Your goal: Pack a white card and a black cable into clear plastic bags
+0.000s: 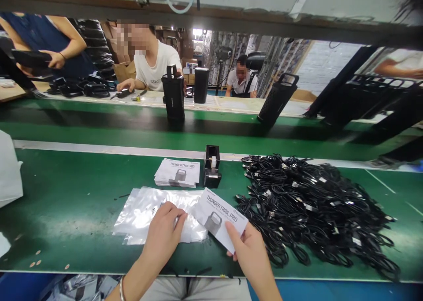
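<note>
My right hand (pixel 249 248) grips a white printed booklet (pixel 220 217), thumb on top and fingers beneath. Its cover reads "Thunder Trail Pro" above a picture of a speaker. Transparent plastic bags (pixel 135 217) lie in a loose stack on the green bench, and my left hand (pixel 167 226) rests over them with thumb and forefinger pinched on the top bag. The booklet's left corner overlaps the bags' right edge. Behind them is a pile of matching booklets (pixel 176 173), beside a black tape dispenser (pixel 212 166).
A large heap of coiled black cables (pixel 307 208) covers the bench's right side. Black speakers (pixel 174 96) stand on the green belt (pixel 132 127) beyond a white strip. Several co-workers are across the line. Below the bench's front edge, a blue bin (pixel 23 285) shows at lower left.
</note>
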A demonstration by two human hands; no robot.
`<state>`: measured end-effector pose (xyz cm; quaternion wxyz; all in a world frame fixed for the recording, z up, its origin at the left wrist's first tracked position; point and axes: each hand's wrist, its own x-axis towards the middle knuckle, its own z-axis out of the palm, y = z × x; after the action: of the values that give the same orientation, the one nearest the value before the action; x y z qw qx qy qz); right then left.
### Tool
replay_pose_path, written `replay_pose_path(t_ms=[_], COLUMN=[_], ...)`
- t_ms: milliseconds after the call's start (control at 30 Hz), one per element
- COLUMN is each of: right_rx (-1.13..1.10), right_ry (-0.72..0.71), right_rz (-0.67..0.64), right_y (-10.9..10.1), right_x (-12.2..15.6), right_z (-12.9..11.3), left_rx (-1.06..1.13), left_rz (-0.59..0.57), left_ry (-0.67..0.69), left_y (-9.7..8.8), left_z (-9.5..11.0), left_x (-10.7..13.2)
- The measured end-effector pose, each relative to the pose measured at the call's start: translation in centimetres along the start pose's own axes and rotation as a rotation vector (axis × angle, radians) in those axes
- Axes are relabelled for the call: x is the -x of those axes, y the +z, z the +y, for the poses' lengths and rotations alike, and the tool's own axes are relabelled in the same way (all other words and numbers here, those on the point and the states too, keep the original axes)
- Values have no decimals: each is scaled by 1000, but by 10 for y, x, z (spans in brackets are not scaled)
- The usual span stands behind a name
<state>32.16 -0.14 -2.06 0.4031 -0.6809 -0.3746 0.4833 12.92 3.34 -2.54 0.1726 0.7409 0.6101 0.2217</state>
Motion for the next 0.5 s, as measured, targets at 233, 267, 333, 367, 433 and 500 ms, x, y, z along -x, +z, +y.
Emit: replay_pose_path(t_ms=[233, 267, 333, 367, 433, 500], right_rx=[3, 3, 7, 11, 45, 98], right_ry=[-15, 3, 60, 90, 138, 163], right_rz=[-25, -61, -151, -199, -272, -305], right_y=[5, 4, 2, 1, 0, -1], right_x=[-2, -1, 2, 4, 7, 8], right_z=[5, 5, 4, 4, 3, 3], left_rx=[52, 62, 75, 78, 83, 94], left_rz=[3, 12, 30, 39, 54, 69], left_ry=[0, 0, 14, 29, 72, 102], left_y=[1, 1, 3, 4, 5, 6], left_z=[0, 0, -1, -1, 0, 0], left_x=[2, 2, 4, 5, 7, 9])
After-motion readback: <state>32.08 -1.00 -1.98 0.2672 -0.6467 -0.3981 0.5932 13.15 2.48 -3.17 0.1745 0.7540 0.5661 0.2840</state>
